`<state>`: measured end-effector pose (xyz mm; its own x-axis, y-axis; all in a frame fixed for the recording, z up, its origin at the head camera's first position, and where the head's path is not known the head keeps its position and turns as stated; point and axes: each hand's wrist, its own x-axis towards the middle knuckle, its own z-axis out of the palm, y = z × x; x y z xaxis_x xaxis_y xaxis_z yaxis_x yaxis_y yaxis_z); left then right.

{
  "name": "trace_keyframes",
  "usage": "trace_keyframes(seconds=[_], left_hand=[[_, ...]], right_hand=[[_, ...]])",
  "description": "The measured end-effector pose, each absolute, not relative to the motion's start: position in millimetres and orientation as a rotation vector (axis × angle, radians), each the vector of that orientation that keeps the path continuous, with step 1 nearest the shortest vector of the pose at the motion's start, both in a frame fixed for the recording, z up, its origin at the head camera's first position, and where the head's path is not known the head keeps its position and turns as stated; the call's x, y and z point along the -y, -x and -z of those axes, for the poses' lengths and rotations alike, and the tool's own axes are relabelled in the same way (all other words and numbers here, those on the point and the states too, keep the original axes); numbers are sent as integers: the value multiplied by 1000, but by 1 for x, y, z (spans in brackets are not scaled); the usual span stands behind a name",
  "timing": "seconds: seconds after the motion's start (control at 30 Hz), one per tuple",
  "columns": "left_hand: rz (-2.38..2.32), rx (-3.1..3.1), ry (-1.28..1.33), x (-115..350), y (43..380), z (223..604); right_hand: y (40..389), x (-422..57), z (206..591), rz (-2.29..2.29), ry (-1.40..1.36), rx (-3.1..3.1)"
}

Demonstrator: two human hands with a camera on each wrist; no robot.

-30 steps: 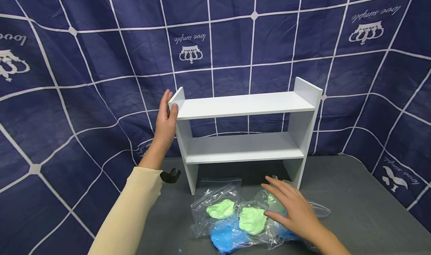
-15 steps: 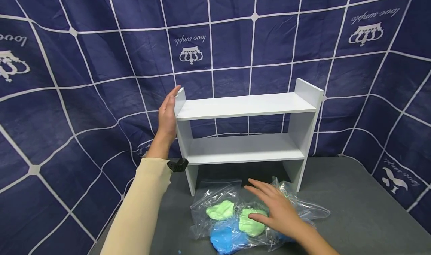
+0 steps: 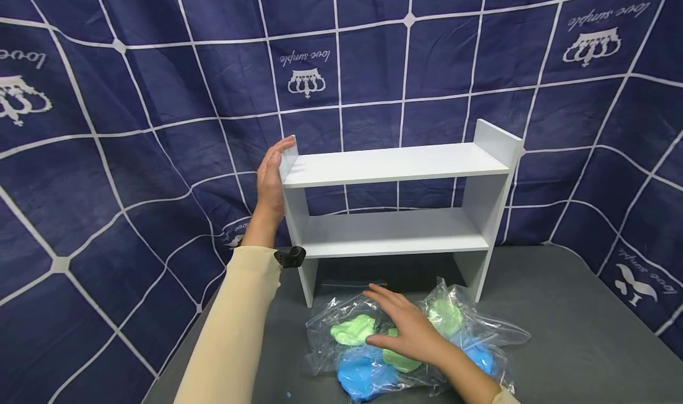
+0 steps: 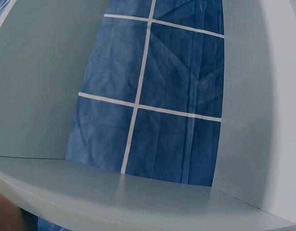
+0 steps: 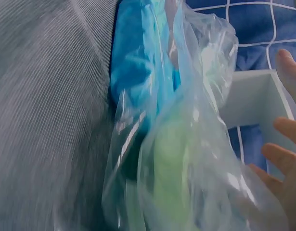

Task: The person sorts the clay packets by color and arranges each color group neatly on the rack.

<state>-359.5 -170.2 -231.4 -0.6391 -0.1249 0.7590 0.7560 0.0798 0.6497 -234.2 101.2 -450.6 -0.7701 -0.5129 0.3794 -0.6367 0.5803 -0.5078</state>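
Note:
A white two-tier shelf stands upright on the dark table. My left hand rests along the outside of its left side panel, with the fingertips over the panel's top edge. From the left wrist view the shelf's boards fill much of the picture, and a bit of hand shows at the lower left corner. My right hand hovers over clear zip bags with its fingers spread and nothing in it. Inside the bags are green lumps and blue lumps. In the right wrist view my fingers appear beside a bag.
Behind the shelf hangs a navy curtain with white grid lines, continuing on both sides. The bags lie in front of the shelf's feet on the dark grey tabletop. A small black object sits at my left cuff.
My right hand has moved left over the bags, uncovering the green and blue lumps on the right. My left hand has shifted slightly right, its fingertips coming over the panel's top.

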Motion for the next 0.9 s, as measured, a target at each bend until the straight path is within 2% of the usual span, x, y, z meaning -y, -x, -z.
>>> trace_keyframes(seconds=[0.2,0.47,0.9], left_hand=[[1613,1703,605,161,335,220],[1585,1655,599,169,365,236],[1566,1596,654,171,370,240]], right_hand=[[242,-83,455,-1019,-994,2697],[245,-70,464,-957,-1003,2793],[245,-68,482,-925,-955,2825]])
